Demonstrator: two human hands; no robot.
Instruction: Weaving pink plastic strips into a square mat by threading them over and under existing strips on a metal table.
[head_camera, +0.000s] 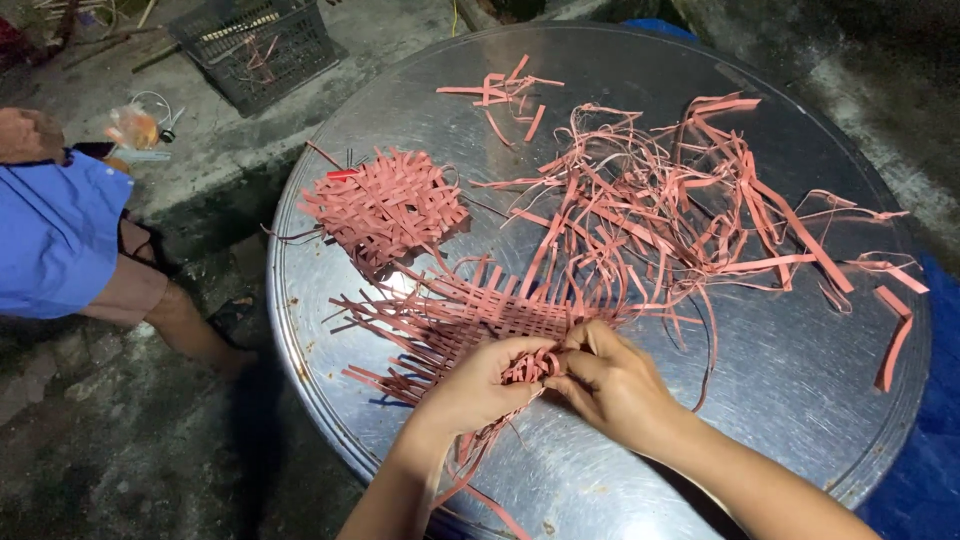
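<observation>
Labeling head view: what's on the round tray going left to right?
Small woven pink mat → left hand → right hand → loose pile of pink strips → single bent strip at the metal tray edge.

Strips (700, 200) and both woven mats (385, 205) are salmon pink, mats in a plain over-under checker weave. Round table (780, 380) is bare silver metal, scuffed. Crate (255, 45) dark grey mesh; bystander's shirt (50, 235) blue.

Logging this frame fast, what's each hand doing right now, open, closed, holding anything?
Left hand: closed, pinching the pink strips at the near edge of the woven mat.
Right hand: closed on the same strips, fingers curled.
</observation>
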